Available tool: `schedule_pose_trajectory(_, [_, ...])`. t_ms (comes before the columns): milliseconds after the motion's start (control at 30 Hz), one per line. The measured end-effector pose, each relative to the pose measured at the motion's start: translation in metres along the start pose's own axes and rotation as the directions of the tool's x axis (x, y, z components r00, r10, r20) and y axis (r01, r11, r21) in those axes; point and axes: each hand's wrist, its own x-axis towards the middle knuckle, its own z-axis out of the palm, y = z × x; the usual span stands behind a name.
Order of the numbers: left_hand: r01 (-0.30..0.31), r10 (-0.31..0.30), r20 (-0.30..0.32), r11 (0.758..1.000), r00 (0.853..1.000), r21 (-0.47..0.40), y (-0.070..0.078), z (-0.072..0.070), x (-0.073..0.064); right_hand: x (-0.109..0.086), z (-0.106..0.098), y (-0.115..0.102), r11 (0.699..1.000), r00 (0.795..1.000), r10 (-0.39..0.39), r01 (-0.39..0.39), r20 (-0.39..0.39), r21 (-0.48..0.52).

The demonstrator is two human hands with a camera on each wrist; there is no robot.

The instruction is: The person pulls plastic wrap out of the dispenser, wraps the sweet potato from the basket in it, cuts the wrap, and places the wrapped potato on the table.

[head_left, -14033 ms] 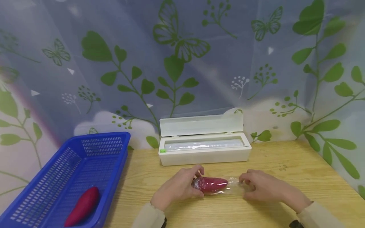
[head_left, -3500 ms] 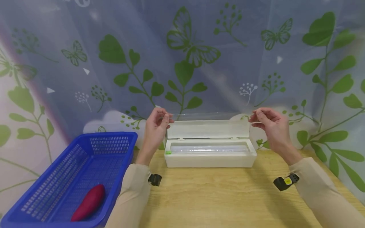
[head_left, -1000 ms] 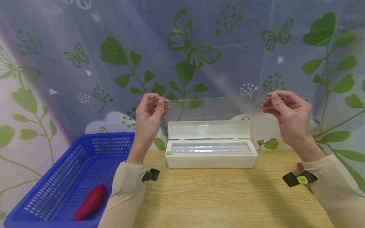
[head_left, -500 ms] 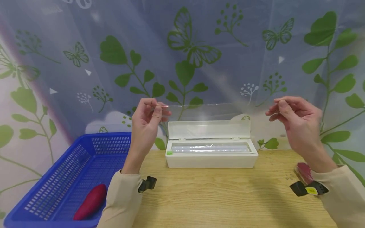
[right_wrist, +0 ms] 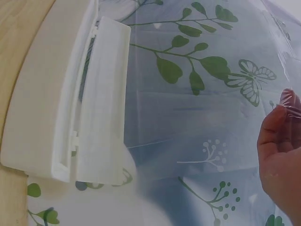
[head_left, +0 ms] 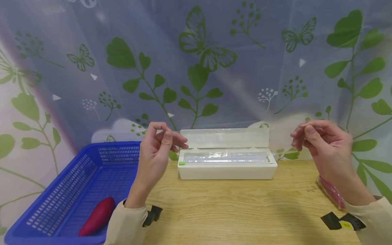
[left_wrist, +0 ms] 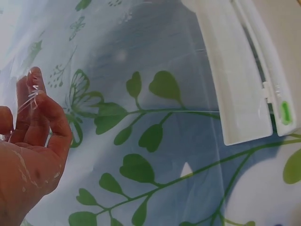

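Note:
In the head view my left hand (head_left: 156, 146) and right hand (head_left: 327, 146) are raised at either side of a white cling film dispenser (head_left: 226, 172). Its lid (head_left: 225, 138) stands up, and a film roll (head_left: 225, 157) lies inside. Between thumb and fingers, each hand pinches one side of a clear sheet of cling film (right_wrist: 285, 61), stretched between them. The film is barely visible; creases show at the fingertips in both wrist views. A film-wrapped red sweet potato (head_left: 332, 193) lies on the table by my right wrist, partly hidden by it.
A blue plastic basket (head_left: 76, 149) stands at the left, holding an unwrapped red sweet potato (head_left: 97, 216). Behind the wooden table (head_left: 232, 211) hangs a patterned curtain (head_left: 232, 88). A black device (head_left: 343, 221) is strapped to each wrist.
Both hands have come down and slightly farther apart with the film. Fourteen seconds ago they held a film-wrapped sweet potato at the table's middle; a wrapped one now lies at the right.

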Motion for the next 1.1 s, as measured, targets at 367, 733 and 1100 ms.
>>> schedule_pose_trajectory(367, [0.074, -0.072, 0.052, 0.996, 0.996, -0.042, -0.019, 0.0, -0.016, -0.029, -0.008, 0.006, 0.976, 0.991, 0.134, -0.129, 0.016, -0.174])
schedule_pose_trajectory(733, [0.192, -0.181, 0.128, 0.979, 0.975, -0.073, -0.038, 0.004, -0.034, -0.051, -0.016, 0.015, 0.915, 0.975, 0.22, -0.211, -0.012, -0.343])
schedule_pose_trajectory(1100, [0.237, -0.21, 0.298, 0.97, 0.931, -0.057, -0.056, 0.002, -0.058, -0.08, -0.029, 0.015, 0.837, 0.916, 0.401, -0.371, -0.01, -0.403])
